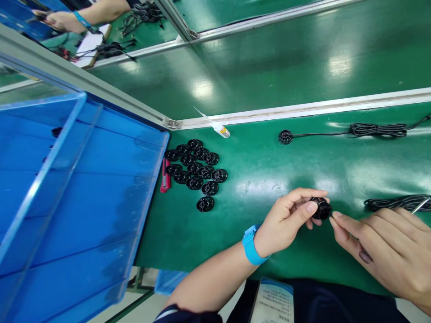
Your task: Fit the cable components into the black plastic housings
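Note:
My left hand (288, 220), with a blue wrist strap (251, 246), pinches a small round black plastic part (321, 208) between thumb and fingers just above the green mat. My right hand (387, 251) reaches in from the right, its fingertips touching the same part. A black cable bundle (397, 202) lies just behind my right hand. Left of my hands, a pile of several matching black round parts (197, 170) rests on the mat.
A large blue plastic crate (77, 193) fills the left side. A red utility knife (164, 176) lies beside it. A small glue bottle (218, 128) and a finished part with coiled cable (353, 131) lie farther back. Another person's hand (63, 20) works at top left.

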Motion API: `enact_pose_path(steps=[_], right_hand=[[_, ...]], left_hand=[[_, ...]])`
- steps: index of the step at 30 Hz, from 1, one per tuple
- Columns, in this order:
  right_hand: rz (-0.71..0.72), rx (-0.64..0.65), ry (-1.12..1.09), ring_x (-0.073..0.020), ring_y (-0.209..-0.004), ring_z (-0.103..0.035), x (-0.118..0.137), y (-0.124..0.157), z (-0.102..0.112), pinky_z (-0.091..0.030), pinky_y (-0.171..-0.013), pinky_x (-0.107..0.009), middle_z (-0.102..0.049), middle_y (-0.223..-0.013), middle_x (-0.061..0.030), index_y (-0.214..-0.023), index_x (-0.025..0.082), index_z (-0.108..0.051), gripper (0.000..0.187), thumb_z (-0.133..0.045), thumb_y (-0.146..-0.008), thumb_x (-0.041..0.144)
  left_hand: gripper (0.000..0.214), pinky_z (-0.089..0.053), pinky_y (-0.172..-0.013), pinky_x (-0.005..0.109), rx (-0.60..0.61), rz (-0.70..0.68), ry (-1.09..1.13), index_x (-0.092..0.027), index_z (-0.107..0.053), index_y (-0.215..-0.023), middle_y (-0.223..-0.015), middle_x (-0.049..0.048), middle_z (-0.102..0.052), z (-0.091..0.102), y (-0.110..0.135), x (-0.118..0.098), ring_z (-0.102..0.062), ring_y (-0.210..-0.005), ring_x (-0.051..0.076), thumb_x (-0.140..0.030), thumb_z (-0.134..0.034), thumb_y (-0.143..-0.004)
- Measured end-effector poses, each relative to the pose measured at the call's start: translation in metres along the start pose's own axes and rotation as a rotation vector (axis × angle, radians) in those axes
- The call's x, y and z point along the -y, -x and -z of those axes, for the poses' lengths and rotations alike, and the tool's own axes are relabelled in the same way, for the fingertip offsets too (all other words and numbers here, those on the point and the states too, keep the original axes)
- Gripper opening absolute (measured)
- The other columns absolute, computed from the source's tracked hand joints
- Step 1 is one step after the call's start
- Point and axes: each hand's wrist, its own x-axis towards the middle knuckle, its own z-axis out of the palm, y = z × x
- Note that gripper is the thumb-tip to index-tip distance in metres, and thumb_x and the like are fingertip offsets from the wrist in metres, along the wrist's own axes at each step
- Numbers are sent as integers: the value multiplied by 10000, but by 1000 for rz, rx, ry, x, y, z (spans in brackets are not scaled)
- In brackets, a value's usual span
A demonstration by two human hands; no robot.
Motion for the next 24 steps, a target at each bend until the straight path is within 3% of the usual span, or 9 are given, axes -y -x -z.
enact_pose_path(steps=[5, 10, 16, 20, 24], right_hand=[[-19, 20, -4, -156, -626, -451, 1, 5, -4, -325, -619, -389, -549, -663, 31, -1029, 162, -745, 152, -838, -920, 210], [-46, 4, -10, -154, -611, -420, 2, 3, -7, -296, -611, -394, -545, -630, 41, -988, 166, -719, 134, -834, -920, 168], [-186, 45, -221, -144, -753, -657, -3, -2, -4, -478, -722, -361, -798, -991, -8, -1132, 192, -711, 114, -721, -1018, 188], [-213, 55, -324, -125, -755, -736, -6, -9, 0, -551, -698, -314, -824, -994, 13, -1106, 231, -696, 69, -664, -1052, 202], [-231, 53, -330, -123, -659, -734, -8, -11, 1, -564, -615, -310, -829, -987, 23, -1116, 263, -708, 90, -632, -1073, 242]], left_hand=[[415, -542, -652, 240, -3, 29, 34, -198, -767, -1284, -1185, 137, -798, 1, -1, -2, -678, -737, 115, -512, -718, -1016], [410, -553, -671, 240, -15, 30, 23, -207, -774, -1294, -1204, 138, -798, 3, 0, -2, -673, -734, 108, -505, -723, -1016], [444, -541, -653, 237, 17, 51, 46, -210, -783, -1297, -1112, 117, -795, 2, 1, -5, -651, -690, 99, -540, -721, -1007], [497, -530, -645, 240, 14, 100, 70, -201, -777, -1307, -922, 70, -751, 1, 2, -6, -671, -715, 125, -582, -721, -992], [548, -539, -656, 240, 51, 122, 117, -216, -770, -1319, -907, 49, -733, 2, 2, -7, -672, -751, 134, -552, -850, -893]])
